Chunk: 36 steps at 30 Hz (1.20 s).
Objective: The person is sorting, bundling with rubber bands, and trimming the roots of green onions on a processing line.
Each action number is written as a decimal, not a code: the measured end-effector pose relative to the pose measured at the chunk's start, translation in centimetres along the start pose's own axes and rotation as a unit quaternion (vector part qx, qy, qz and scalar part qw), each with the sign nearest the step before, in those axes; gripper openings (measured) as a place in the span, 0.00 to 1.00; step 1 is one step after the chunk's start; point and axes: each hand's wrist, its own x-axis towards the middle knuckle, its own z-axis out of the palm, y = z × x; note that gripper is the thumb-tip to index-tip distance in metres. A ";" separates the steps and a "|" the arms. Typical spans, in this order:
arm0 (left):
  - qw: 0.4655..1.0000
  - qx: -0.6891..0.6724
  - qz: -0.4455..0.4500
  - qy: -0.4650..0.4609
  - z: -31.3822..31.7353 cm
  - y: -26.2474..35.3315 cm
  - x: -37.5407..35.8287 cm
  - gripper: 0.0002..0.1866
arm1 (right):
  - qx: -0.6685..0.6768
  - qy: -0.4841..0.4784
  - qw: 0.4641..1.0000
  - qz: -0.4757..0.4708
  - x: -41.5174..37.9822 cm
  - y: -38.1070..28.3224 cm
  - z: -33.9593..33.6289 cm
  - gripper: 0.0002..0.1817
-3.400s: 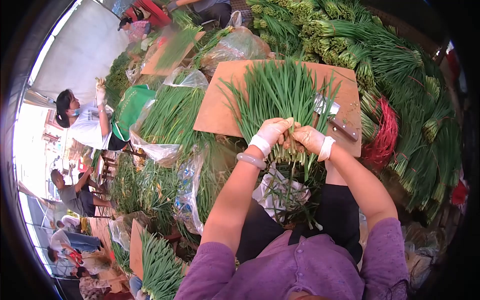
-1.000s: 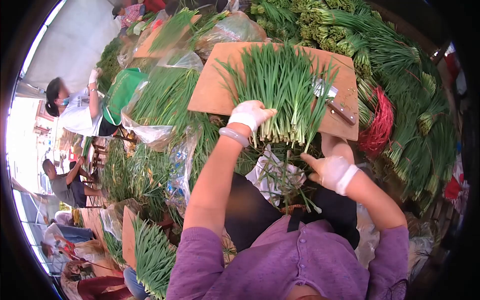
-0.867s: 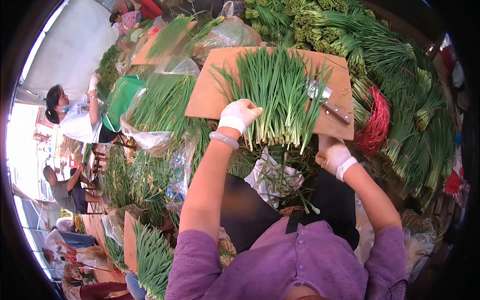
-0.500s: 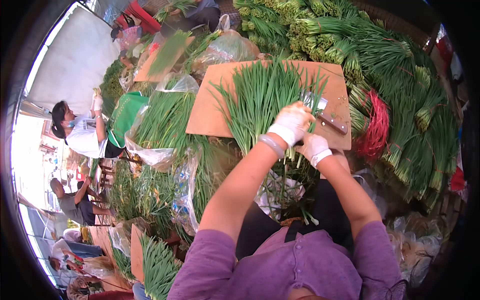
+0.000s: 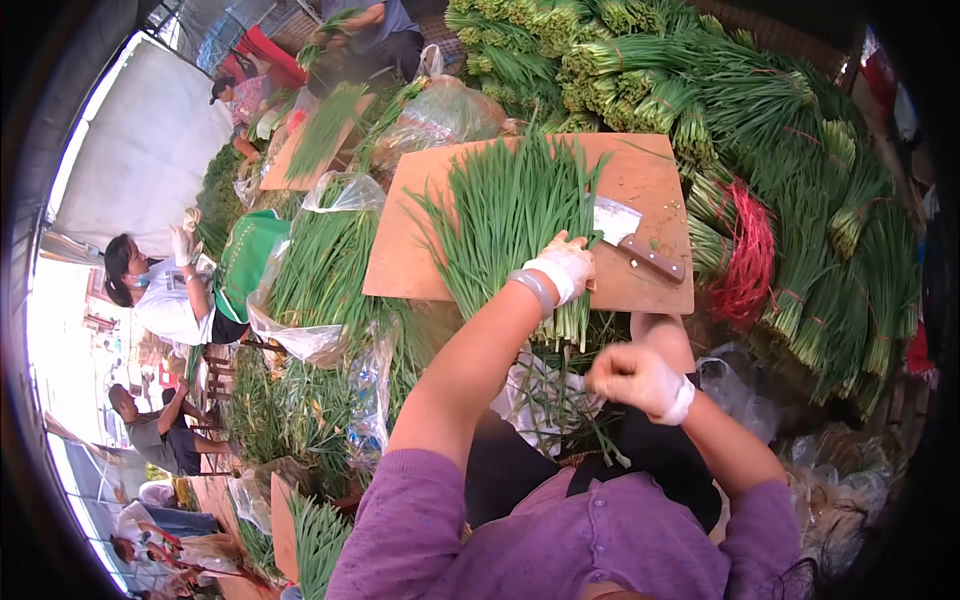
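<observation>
My left hand bends its fingers over one bunch of greens (image 5: pixel 512 215), grip unclear, near one cleaver (image 5: pixel 652 256); my right hand's (image 5: pixel 640 380) fingers curl together.

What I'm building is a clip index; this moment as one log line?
left hand on green stalks | right hand off board, blurred | knife on board

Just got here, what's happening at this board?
A person has their left hand on the stem end of a loose bunch of long green leaves, which lies on a wooden board. Their right hand is off the board, above the lap, fingers curled; whether it holds anything is unclear. A cleaver lies beside the bunch. To the right are red strands and piled, tied bundles.
</observation>
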 end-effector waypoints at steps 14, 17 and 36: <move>0.990 -0.068 -0.063 0.102 1.8 -0.4 -2.7 0.18 | -0.377 0.078 0.896 0.222 -17.6 13.7 -8.4 0.34; 0.990 -0.068 -0.082 0.088 1.4 0.2 -2.1 0.18 | -0.569 0.048 0.742 0.353 -18.4 12.8 -12.8 0.19; 0.991 -0.060 -0.108 0.054 1.3 0.5 -1.4 0.19 | -0.480 0.383 0.674 0.410 -10.1 10.8 -32.0 0.14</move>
